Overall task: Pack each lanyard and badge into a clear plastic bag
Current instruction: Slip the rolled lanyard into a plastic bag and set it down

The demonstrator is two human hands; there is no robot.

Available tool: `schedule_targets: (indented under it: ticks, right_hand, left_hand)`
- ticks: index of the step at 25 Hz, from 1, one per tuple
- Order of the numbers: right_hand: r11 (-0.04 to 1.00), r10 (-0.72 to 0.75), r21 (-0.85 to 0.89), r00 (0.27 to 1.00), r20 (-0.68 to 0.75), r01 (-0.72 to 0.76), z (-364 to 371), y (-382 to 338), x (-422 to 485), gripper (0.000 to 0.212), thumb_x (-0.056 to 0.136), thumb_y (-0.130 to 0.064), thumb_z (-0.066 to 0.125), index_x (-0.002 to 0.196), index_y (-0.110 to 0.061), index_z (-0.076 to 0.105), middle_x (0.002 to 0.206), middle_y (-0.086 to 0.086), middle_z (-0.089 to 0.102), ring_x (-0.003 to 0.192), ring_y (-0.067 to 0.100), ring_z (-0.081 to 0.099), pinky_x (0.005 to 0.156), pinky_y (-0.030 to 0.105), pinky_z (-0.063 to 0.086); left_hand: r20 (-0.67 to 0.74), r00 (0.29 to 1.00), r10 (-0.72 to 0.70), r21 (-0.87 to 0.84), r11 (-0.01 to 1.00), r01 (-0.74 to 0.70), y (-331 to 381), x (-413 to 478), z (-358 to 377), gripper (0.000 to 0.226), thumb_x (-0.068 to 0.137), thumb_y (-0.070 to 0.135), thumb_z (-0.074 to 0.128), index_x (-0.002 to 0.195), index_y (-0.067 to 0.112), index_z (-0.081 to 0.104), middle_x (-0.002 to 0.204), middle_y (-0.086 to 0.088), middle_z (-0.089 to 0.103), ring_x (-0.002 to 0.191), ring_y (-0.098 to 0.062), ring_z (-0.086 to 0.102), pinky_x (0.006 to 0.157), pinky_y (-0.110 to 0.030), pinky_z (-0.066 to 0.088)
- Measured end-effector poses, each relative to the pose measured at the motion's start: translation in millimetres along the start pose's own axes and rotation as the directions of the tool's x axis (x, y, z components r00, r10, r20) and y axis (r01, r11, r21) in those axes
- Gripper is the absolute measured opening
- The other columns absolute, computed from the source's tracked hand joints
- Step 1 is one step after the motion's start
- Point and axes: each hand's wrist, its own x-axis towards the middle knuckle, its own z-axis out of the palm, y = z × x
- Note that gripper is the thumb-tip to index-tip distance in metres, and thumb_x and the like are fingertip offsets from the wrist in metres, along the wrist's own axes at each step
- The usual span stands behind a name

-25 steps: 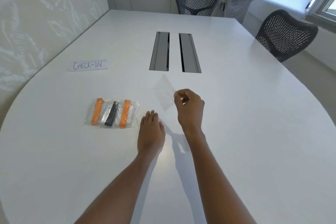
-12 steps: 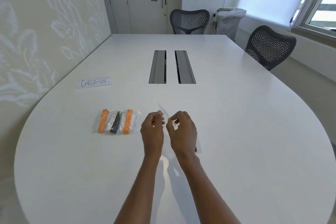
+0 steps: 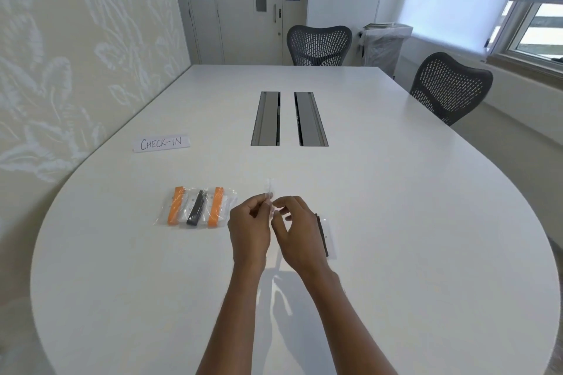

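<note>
Two bare hands meet just above a white table (image 3: pixel 396 222). The left hand (image 3: pixel 249 228) and right hand (image 3: pixel 300 230) each pinch a clear plastic bag (image 3: pixel 270 192) between thumb and fingertips. A black lanyard (image 3: pixel 322 234) and badge (image 3: pixel 331 240) lie beside the right hand. Three packed bags (image 3: pixel 198 207) lie left, near a CHECK-IN sign (image 3: pixel 161 143).

Bagged lanyards (image 3: pixel 196 207) on table (image 3: pixel 396 222), before sign (image 3: pixel 161 143)

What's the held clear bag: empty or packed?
Empty: the clear bag pinched between left hand and right hand shows nothing inside; dark lanyard lies outside.
</note>
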Motion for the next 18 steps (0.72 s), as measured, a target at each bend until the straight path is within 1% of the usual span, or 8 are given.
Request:
schedule_targets:
  ticks: [2, 5, 7, 8, 11, 14, 15, 18]
  right_hand:
    - [0.999, 0.020, 0.034, 0.999, -0.043, -0.019, -4, -1, 1, 0.018, 0.104, -0.017, 0.058, 0.119, -0.016, 0.068, 0.113, -0.009, 0.066, 0.095, 0.005, 0.065, 0.084, 0.029, 0.057]
    - [0.995, 0.034, 0.094, 0.999, -0.033, -0.031, -13, -1, 7, 0.015, 0.103, -0.015, 0.062, 0.115, -0.013, 0.071, 0.105, -0.003, 0.070, 0.089, 0.010, 0.068, 0.083, 0.034, 0.059]
    - [0.990, 0.043, 0.132, 0.999, 0.021, -0.046, -21, -1, 10, 0.014, 0.099, -0.012, 0.065, 0.111, -0.014, 0.071, 0.101, -0.004, 0.072, 0.088, 0.012, 0.070, 0.083, 0.035, 0.060]
    - [0.988, 0.044, 0.148, 0.997, 0.063, -0.053, -26, -1, 11, 0.016, 0.096, -0.010, 0.067, 0.111, -0.015, 0.070, 0.100, -0.005, 0.072, 0.089, 0.012, 0.070, 0.083, 0.035, 0.061]
    - [0.979, 0.028, 0.194, 0.982, 0.186, -0.064, -37, 0, 12, 0.025, 0.090, -0.005, 0.072, 0.112, -0.014, 0.068, 0.100, -0.003, 0.071, 0.089, 0.015, 0.069, 0.083, 0.032, 0.061]
    - [0.967, 0.041, 0.237, 0.978, 0.206, -0.091, -44, 1, 13, 0.021, 0.087, -0.001, 0.076, 0.104, -0.010, 0.069, 0.093, 0.003, 0.073, 0.084, 0.018, 0.069, 0.076, 0.024, 0.059]
    - [0.962, 0.063, 0.247, 0.976, 0.208, -0.114, -45, 2, 14, 0.016, 0.088, -0.002, 0.076, 0.100, -0.010, 0.070, 0.089, 0.005, 0.075, 0.082, 0.019, 0.070, 0.075, 0.024, 0.059]
    - [0.946, 0.128, 0.267, 0.969, 0.213, -0.184, -44, 2, 13, 0.006, 0.090, -0.004, 0.073, 0.094, -0.009, 0.071, 0.083, 0.005, 0.079, 0.079, 0.020, 0.077, 0.078, 0.033, 0.063]
  left_hand:
    - [0.000, 0.999, 0.051, 0.036, 0.998, -0.051, 1, -3, -2, 0.015, 0.097, 0.011, 0.074, 0.107, 0.017, 0.084, 0.097, 0.006, 0.083, 0.095, -0.013, 0.079, 0.096, -0.042, 0.062]
    - [0.044, 0.997, 0.063, 0.001, 0.998, -0.063, 4, -10, -3, 0.014, 0.094, 0.011, 0.077, 0.099, 0.022, 0.085, 0.089, 0.007, 0.083, 0.086, -0.017, 0.078, 0.088, -0.041, 0.064]
    - [0.059, 0.997, 0.047, -0.043, 0.998, -0.045, 6, -11, -3, 0.014, 0.093, 0.010, 0.079, 0.096, 0.021, 0.085, 0.087, 0.003, 0.083, 0.085, -0.026, 0.077, 0.085, -0.043, 0.064]
    - [0.058, 0.998, 0.039, -0.065, 0.997, -0.035, 7, -12, -2, 0.013, 0.091, 0.009, 0.080, 0.094, 0.021, 0.085, 0.086, 0.001, 0.083, 0.084, -0.027, 0.077, 0.084, -0.043, 0.064]
    - [0.073, 0.997, 0.008, -0.103, 0.995, -0.001, 10, -12, -3, 0.012, 0.086, 0.008, 0.084, 0.084, 0.020, 0.085, 0.081, -0.006, 0.082, 0.075, -0.023, 0.075, 0.083, -0.044, 0.063]
    - [0.146, 0.989, 0.000, -0.084, 0.996, 0.012, 12, -9, -6, 0.008, 0.082, 0.011, 0.088, 0.080, 0.017, 0.084, 0.078, -0.011, 0.080, 0.068, -0.021, 0.072, 0.077, -0.039, 0.062]
    - [0.165, 0.986, 0.005, -0.066, 0.998, 0.006, 13, -8, -7, 0.007, 0.082, 0.013, 0.089, 0.079, 0.017, 0.083, 0.077, -0.012, 0.080, 0.067, -0.020, 0.071, 0.075, -0.036, 0.061]
    - [0.176, 0.984, 0.032, 0.006, 0.999, -0.034, 14, -9, -7, 0.008, 0.082, 0.014, 0.088, 0.077, 0.018, 0.083, 0.073, -0.008, 0.079, 0.065, -0.016, 0.068, 0.068, -0.027, 0.059]
